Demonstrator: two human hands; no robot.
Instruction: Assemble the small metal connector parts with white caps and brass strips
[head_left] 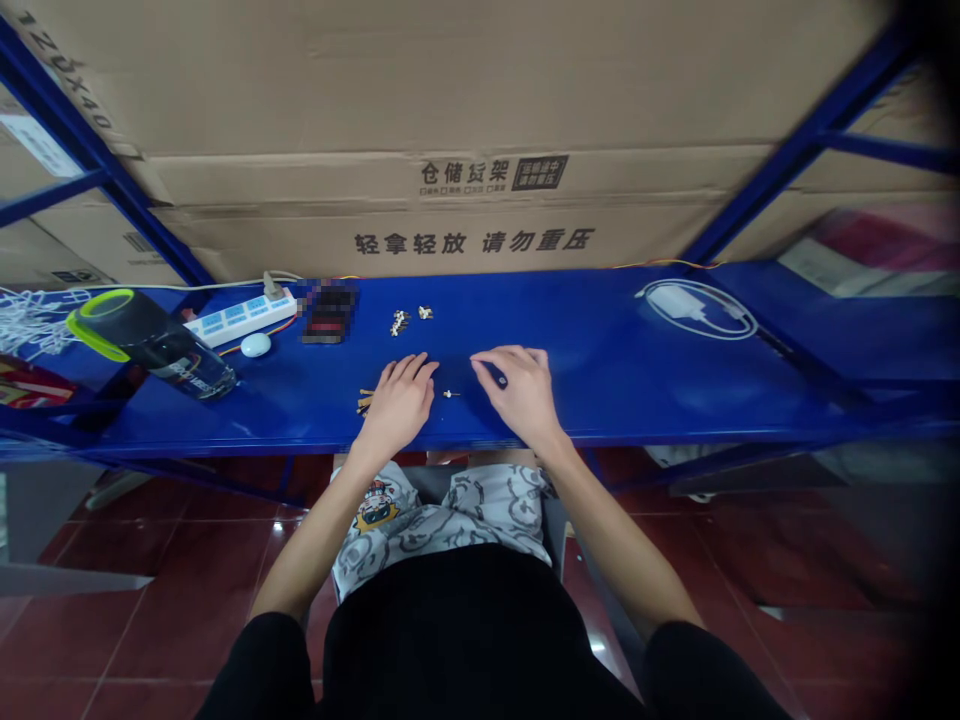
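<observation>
My left hand [400,400] lies flat on the blue shelf [600,380], fingers stretched out and close together, holding nothing. A few small brass-coloured parts [364,400] poke out from under its left edge. My right hand [519,388] also rests palm down, fingers spread and slightly curled, with a small dark thing [501,380] under the fingers. One tiny metal part [450,394] lies between the hands. A small heap of silvery parts [405,320] sits farther back.
Large cardboard boxes [465,200] stand behind the shelf. At the left lie a dark bottle with a green lid [150,340], a white power strip [240,316] and a small white oval object [256,344]. A white charger with coiled cable [697,306] lies at the right.
</observation>
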